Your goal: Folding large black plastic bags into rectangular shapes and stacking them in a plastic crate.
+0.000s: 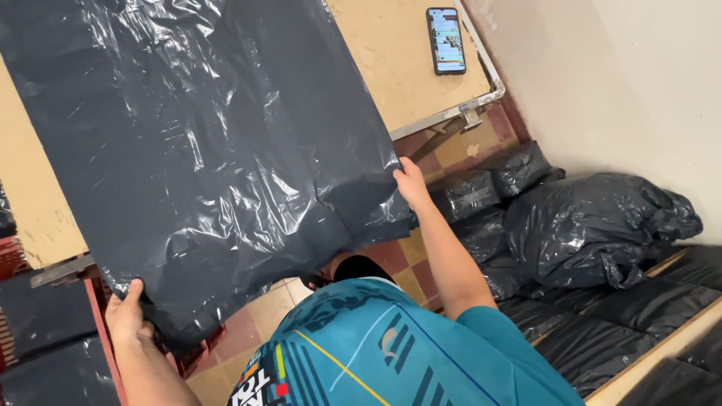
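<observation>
Black plastic sheet (203,143), glossy and crinkled, spread flat over a tan table (398,68) and hanging off the near edge. Pinched at both near corners: left hand (126,314) closed around the lower-left corner, thumb on top, and right hand (412,184) gripping the lower-right edge, fingers tucked under the plastic. So one sheet, stretched between two hands, rest of it lying away from them across the tabletop. One phone (447,40) with a lit screen sitting on the far right corner of the table, well apart from the sheet. Stuffed black bags (594,225) piled against the wall on the right, at least four, exact count hard to tell. Red and tan floor tiles (410,267) underneath.
</observation>
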